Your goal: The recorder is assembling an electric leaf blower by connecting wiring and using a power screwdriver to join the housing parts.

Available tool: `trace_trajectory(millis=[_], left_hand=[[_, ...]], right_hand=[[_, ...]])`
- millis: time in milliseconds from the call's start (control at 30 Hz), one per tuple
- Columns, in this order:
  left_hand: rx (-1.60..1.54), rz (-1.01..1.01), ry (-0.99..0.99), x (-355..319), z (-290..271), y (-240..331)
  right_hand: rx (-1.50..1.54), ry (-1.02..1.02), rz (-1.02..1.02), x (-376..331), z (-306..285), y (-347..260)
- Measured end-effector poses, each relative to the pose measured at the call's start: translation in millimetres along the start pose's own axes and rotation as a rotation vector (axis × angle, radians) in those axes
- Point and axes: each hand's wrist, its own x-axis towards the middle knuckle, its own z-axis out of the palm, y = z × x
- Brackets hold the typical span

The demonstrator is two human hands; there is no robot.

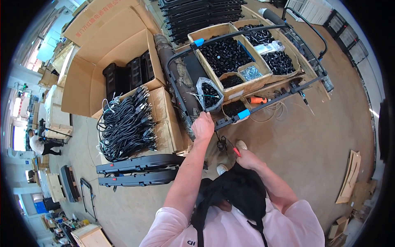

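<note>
My left hand (203, 126) is closed at the near left corner of a black tubular frame (170, 76), just below a clear plastic bag (222, 96) of small black parts. Whatever its fingers grip is hidden. Lower and to the right, my right hand (249, 159) is wrapped round a red-handled tool (236, 152). The tool's thin dark end points up and left; its exact kind is unclear. Beside that end hangs a small coil of black cable (221, 144) under the frame. Blue clips (244, 114) sit on the tube.
Beneath the frame stand wooden bins (263, 79) of black parts, with bright screws (251, 73) in one compartment. An orange power tool (258, 100) lies nearby. Left are bundled black cables (127, 123), an open carton (84, 90) and stacked black rails (138, 164). A person (39, 144) is far left.
</note>
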Motion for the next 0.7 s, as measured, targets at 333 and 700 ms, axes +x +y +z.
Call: trace_trajectory(millis=[333, 700], left_hand=[[0.069, 0.005, 0.018, -2, -14, 4], [-0.288, -0.231, 0.398, 123, -71, -2]], right_hand=[[0.0, -0.091, 0.179, 192, 66, 68], [0.843, -0.25, -0.031, 246, 109, 153]])
